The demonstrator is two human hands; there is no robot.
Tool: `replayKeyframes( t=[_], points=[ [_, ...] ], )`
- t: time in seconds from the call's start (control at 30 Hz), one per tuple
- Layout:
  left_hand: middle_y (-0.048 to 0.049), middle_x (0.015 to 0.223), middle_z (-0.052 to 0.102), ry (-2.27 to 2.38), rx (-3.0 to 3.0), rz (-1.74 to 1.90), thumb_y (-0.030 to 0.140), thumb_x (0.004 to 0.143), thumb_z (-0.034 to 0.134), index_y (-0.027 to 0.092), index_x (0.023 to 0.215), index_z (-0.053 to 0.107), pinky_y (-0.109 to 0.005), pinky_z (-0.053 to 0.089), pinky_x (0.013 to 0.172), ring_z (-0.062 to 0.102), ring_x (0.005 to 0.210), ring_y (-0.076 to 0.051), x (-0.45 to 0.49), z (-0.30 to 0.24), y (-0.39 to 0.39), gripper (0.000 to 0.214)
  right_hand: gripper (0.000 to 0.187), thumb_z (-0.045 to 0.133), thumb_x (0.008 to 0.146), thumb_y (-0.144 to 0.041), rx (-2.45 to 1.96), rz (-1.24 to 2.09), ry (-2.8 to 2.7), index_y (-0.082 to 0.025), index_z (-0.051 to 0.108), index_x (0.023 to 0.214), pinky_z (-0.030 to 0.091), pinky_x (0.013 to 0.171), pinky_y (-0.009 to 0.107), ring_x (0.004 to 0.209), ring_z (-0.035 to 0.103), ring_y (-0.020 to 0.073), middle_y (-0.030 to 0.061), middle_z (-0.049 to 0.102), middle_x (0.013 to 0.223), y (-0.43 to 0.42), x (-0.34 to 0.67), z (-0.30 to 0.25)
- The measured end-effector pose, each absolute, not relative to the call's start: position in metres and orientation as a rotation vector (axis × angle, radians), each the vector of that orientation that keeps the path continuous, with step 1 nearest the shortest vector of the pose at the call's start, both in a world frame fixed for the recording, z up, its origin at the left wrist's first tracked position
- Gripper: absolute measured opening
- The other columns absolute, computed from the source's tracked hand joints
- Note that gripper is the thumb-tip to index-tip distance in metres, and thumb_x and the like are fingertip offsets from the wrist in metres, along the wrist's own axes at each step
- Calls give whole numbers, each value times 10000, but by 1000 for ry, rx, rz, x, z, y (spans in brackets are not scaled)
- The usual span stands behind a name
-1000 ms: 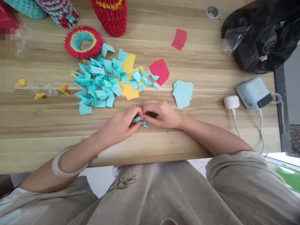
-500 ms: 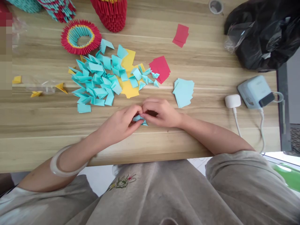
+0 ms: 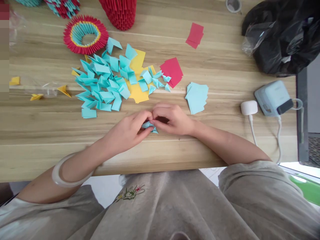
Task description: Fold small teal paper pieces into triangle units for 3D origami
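Near the table's front edge, a small folded piece of light-blue paper point(image 3: 147, 124) is pinched between my two hands. My left hand point(image 3: 133, 130) grips it from the left with thumb and fingers. From the other side my right hand point(image 3: 172, 119) closes on it, fingertips touching the left ones. The fingers cover much of the paper, so its full shape is hidden. Beyond my hands lies a heap of folded light-blue papers point(image 3: 102, 83). Several small blue folded triangles point(image 3: 156, 82) lie at its right, by yellow paper sheets point(image 3: 140, 95).
Red paper squares point(image 3: 172, 71) and a stack of light-blue squares point(image 3: 197, 97) lie to the right. A red, yellow and blue paper ring point(image 3: 68, 36) and a red paper vessel point(image 3: 122, 15) stand behind. Far right are a charger point(image 3: 271, 96) and a black plastic bag point(image 3: 282, 43).
The view has shifted slightly. Both hands keep nearly the same pinch on the blue paper, with only slight finger movement.
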State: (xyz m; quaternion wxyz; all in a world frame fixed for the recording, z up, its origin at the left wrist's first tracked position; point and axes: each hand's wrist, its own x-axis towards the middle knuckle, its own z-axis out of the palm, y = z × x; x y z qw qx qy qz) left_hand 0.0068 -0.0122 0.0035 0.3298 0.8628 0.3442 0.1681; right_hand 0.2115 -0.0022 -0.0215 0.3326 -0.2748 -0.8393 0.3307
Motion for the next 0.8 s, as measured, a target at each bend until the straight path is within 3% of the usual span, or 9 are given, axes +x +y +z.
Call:
replayKeyframes(
  t=[0.8],
  points=[
    [13,842,599,933,2261,387,233,896,534,204,1009,482,-249,453,642,572,679,-127,4,1,-13,127,244,455,967,-255,-748,907,-2210,-124,504,767,350,638,181,679,419,62,10,487,719,-3,214,-22]
  ],
)
